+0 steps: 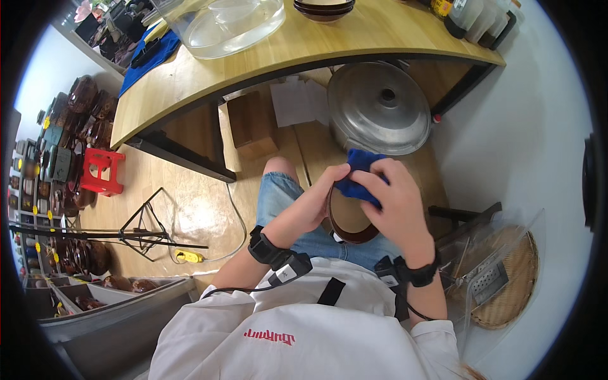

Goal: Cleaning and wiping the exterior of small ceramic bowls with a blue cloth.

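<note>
Left hand (315, 206) curls round the left wall of a brown bowl (345, 214), its fingertips up by the cloth. Right hand (400, 201) holds a bunched blue cloth (356, 185), fingers bent over it, against the rim farthest from the body. Fingers under the bowl hidden.

The bowl is off any surface: above the lap, out from the table's near edge, its tan inside partly in view. Whether it rests on the thighs, cannot tell.

Reads as wiping. My judgement: the left hand should stay firm on the wall and turn the bowl in small steps, so the cloth meets fresh rim each time. Pad the cloth between fingertips and glaze; press evenly, rim first, then the inside curve. A smooth wall may slip if damp, so working low over the lap seems wise.

Farther out, the wooden table (354, 43): clear basin (235, 30) toward its left end, stacked bowls (323, 11) back from the middle of the near edge, bottles (479, 26) by the near right corner. Beneath, a large metal lid (380, 114), well apart from the table's left leg.
</note>
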Action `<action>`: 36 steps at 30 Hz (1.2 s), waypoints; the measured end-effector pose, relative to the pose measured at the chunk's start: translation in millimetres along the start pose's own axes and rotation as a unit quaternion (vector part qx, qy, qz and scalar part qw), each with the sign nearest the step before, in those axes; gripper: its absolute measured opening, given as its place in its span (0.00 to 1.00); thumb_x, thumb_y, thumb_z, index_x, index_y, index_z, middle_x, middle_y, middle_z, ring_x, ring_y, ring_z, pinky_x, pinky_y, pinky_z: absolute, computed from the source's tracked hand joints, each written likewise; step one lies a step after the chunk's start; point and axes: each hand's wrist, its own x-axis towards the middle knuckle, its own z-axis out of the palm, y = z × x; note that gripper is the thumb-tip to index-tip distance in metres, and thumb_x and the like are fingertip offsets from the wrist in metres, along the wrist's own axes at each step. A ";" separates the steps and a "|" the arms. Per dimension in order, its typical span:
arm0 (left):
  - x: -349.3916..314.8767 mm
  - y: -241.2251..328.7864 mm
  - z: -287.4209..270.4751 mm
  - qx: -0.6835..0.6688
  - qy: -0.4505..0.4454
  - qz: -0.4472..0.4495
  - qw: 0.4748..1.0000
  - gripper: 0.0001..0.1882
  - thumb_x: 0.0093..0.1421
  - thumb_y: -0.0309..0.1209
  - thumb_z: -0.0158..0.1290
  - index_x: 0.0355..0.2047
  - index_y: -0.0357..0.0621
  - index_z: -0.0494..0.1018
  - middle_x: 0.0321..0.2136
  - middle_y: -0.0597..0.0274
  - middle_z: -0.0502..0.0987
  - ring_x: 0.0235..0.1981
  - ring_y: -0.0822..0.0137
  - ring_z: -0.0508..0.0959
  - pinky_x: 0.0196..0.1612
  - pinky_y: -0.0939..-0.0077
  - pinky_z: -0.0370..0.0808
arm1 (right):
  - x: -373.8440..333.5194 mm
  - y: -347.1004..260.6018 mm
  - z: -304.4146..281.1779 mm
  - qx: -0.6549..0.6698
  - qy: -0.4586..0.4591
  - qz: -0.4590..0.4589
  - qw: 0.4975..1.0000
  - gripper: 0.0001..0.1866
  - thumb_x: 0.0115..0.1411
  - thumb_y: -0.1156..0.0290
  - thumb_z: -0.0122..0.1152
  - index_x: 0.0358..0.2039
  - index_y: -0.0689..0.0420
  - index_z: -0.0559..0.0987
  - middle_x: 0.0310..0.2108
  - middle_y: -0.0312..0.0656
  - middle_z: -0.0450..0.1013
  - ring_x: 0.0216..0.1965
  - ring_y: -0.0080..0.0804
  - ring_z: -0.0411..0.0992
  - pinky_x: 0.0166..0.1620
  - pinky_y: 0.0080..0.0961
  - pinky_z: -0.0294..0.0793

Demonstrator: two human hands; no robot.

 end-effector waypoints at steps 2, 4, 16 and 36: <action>-0.3 -1.4 4.7 -0.018 0.018 0.053 0.998 0.23 0.58 0.48 0.38 0.48 0.47 0.63 0.43 0.63 0.69 0.43 0.72 0.71 0.44 0.78 0.69 | -2.5 -0.3 11.4 -0.069 0.006 -0.043 0.997 0.19 0.36 0.76 0.62 0.33 0.53 0.73 0.28 0.39 0.63 0.30 0.37 0.65 0.31 0.31 0.65; -5.8 4.1 7.8 -0.016 0.002 0.048 0.999 0.24 0.59 0.46 0.38 0.50 0.46 0.62 0.43 0.63 0.69 0.43 0.73 0.71 0.44 0.78 0.69 | -6.2 -1.0 17.9 -0.084 0.032 0.023 0.996 0.19 0.36 0.74 0.63 0.33 0.52 0.73 0.28 0.39 0.63 0.31 0.36 0.65 0.31 0.31 0.66; 0.8 -8.1 7.0 0.164 -0.006 0.208 0.964 0.24 0.59 0.33 0.38 0.54 0.34 0.56 0.51 0.55 0.62 0.53 0.68 0.61 0.55 0.78 0.55 | -23.2 -14.6 18.1 0.362 -0.100 0.302 0.876 0.12 0.48 0.72 0.56 0.35 0.60 0.71 0.28 0.43 0.71 0.30 0.32 0.71 0.36 0.26 0.70; -4.6 -16.6 5.4 0.119 0.014 0.221 0.968 0.25 0.58 0.34 0.38 0.54 0.33 0.55 0.54 0.53 0.59 0.57 0.65 0.57 0.57 0.76 0.51 | -20.5 -15.0 18.6 0.334 -0.131 0.263 0.896 0.14 0.43 0.74 0.58 0.34 0.59 0.70 0.28 0.45 0.70 0.32 0.44 0.69 0.36 0.30 0.69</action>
